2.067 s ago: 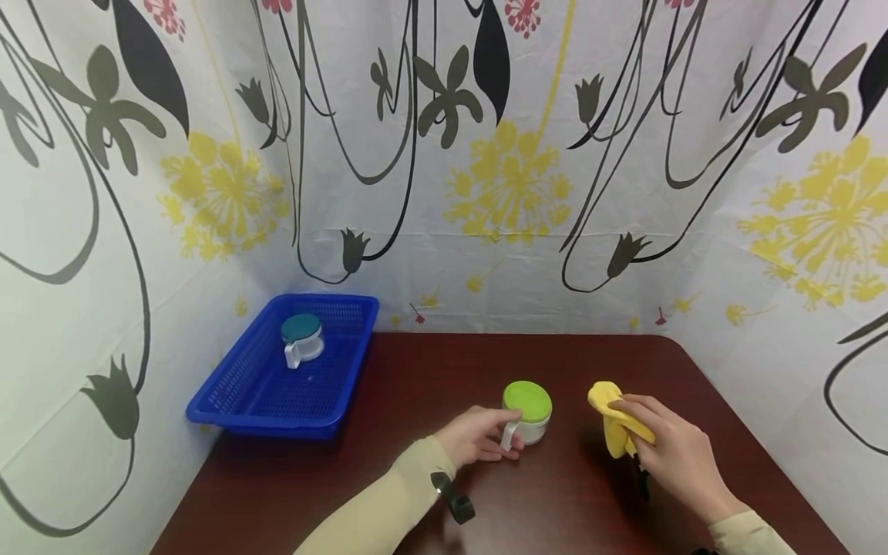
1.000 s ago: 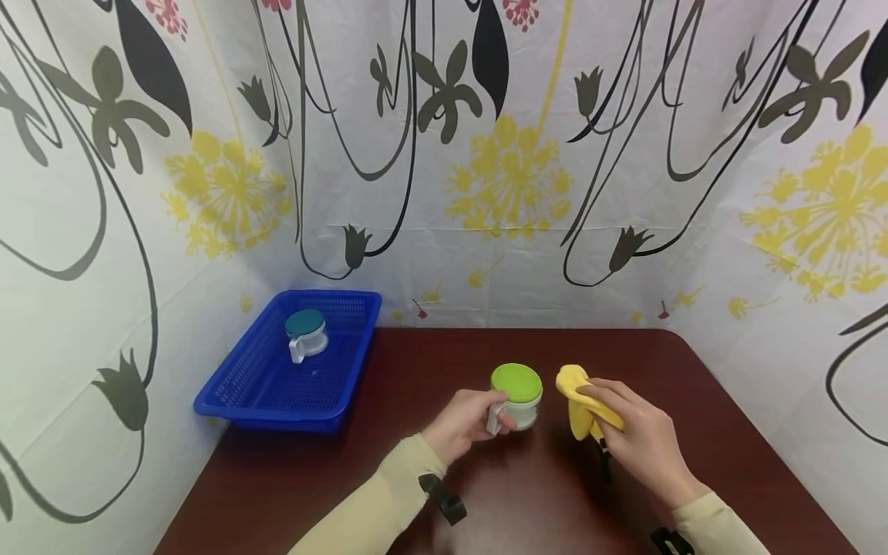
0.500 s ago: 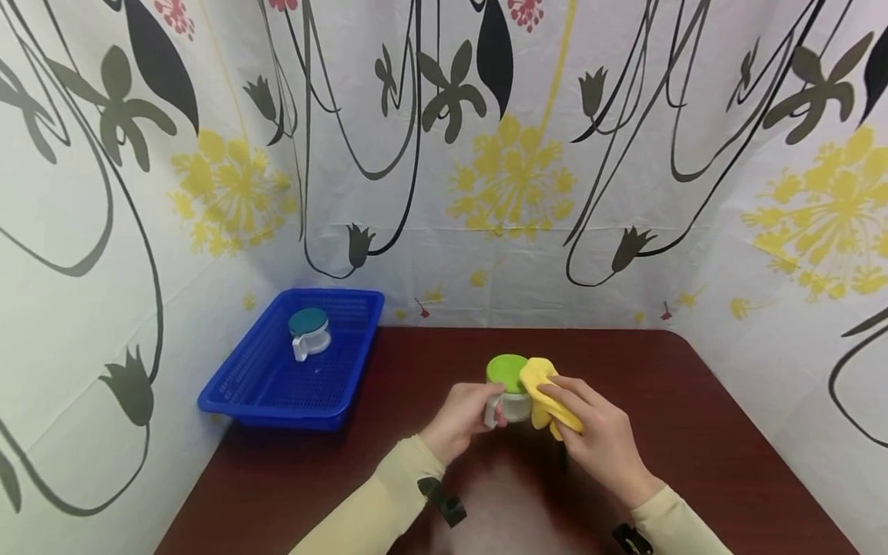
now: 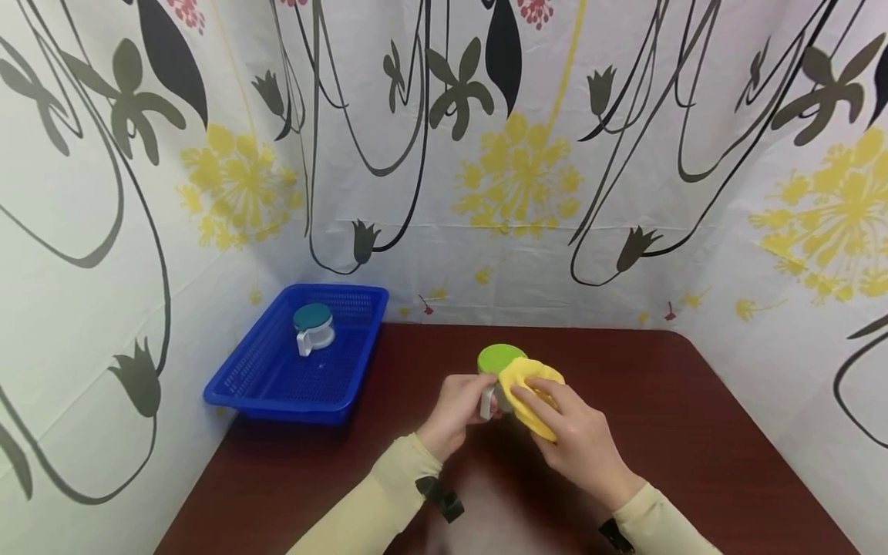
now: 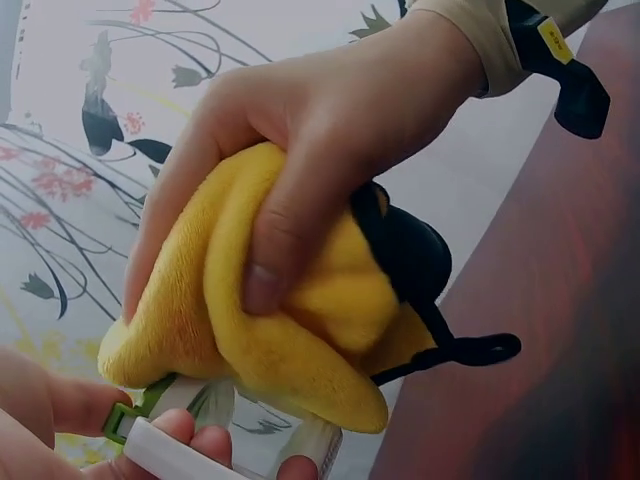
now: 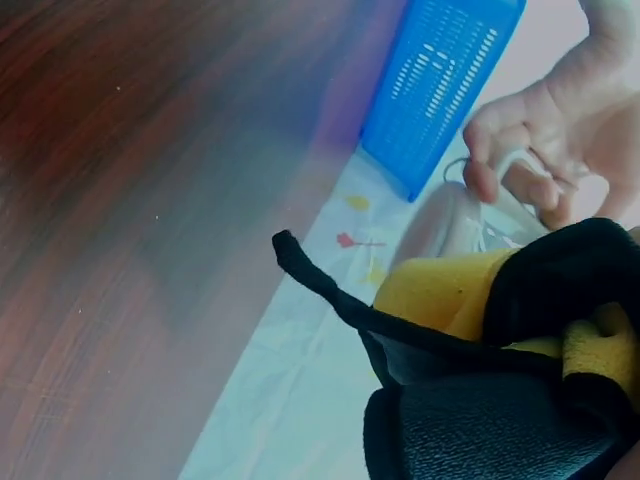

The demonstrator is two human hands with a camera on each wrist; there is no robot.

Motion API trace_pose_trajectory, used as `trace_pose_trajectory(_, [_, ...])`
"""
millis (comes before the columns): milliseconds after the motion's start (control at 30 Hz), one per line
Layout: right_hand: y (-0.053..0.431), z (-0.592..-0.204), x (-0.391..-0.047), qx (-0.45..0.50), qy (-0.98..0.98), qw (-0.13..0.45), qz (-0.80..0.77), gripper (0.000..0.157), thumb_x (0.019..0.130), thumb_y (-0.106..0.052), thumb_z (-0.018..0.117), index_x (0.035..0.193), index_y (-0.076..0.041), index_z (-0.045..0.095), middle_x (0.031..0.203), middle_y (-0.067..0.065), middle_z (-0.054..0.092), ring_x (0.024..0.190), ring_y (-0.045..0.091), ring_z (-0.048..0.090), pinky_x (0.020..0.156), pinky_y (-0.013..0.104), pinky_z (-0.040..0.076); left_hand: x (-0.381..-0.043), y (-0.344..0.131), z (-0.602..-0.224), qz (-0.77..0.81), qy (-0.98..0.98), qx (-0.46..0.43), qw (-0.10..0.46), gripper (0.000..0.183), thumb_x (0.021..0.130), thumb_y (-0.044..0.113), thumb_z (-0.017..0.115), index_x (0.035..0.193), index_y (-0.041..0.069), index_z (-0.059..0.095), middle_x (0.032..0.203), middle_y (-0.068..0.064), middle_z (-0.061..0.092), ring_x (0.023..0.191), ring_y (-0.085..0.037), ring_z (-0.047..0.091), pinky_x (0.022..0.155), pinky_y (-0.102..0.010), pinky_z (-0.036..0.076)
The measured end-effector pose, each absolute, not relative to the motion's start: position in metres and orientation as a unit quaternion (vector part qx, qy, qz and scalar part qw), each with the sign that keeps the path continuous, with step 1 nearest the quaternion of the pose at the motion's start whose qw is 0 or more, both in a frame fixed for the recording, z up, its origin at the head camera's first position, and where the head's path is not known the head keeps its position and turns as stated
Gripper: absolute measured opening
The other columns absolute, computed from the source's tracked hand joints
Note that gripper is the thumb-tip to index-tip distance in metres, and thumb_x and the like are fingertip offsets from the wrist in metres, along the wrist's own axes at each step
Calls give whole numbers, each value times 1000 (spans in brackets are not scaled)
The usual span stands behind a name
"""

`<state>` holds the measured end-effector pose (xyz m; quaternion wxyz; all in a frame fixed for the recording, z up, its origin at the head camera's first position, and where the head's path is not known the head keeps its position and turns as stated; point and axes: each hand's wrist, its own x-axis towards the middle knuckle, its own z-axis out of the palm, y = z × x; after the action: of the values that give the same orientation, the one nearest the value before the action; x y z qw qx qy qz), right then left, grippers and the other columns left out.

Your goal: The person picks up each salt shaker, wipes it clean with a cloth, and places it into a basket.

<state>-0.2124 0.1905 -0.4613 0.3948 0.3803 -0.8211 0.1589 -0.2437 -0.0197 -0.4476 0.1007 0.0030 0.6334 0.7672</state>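
Note:
My left hand (image 4: pixel 452 410) grips the white handle of a clear seasoning jar (image 4: pixel 496 358) with a light green lid, held up over the table. With my right hand (image 4: pixel 581 441) I hold a plush yellow cloth (image 4: pixel 514 376) against the jar's right side, covering part of lid and body. In the left wrist view the cloth (image 5: pixel 190 290) is bunched under the right thumb and fingers, and its dark backing and a black hanging loop (image 5: pixel 485 349) stick out. The right wrist view shows the left fingers (image 6: pixel 482 180) curled round the handle, with the jar's base (image 6: pixel 440 222) toward the camera.
A blue plastic basket (image 4: pixel 236 402) stands at the table's back left. Inside it sits a similar jar (image 4: pixel 315 324) with a teal lid and white handle. The dark red-brown table (image 4: pixel 624 362) is bounded by a flower-printed curtain (image 4: pixel 430 193) behind and at both sides.
The right hand has moved left with the cloth, from apart to against the jar. The left hand has raised the jar from the table and drawn it slightly left.

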Motion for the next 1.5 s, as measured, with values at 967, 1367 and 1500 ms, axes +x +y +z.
trace_pose_trajectory(967, [175,-485,-216,400,-754,488,181,65,60,4,75,124,-10,72,113,15,66,92,30,64,61,40,54,-236,-37,-429,757,649,43,63,37,93,35,68,73,4,70,66,-13,63,69,-30,66,67,-35,54])
trace_pose_trajectory(1367, [174,-457,-215,327,-775,494,221,42,85,-10,70,127,-13,70,122,16,63,102,33,64,66,47,57,-227,-35,-437,751,653,39,90,42,94,35,66,88,-6,71,67,-12,63,68,-26,68,77,-45,57])
trace_pose_trajectory(1500, [172,-456,-212,332,-792,463,219,48,83,-15,70,131,-14,68,127,15,61,105,31,64,66,46,58,-224,-35,-436,754,650,38,85,37,94,34,67,81,-1,71,67,-13,62,67,-27,67,74,-43,57])
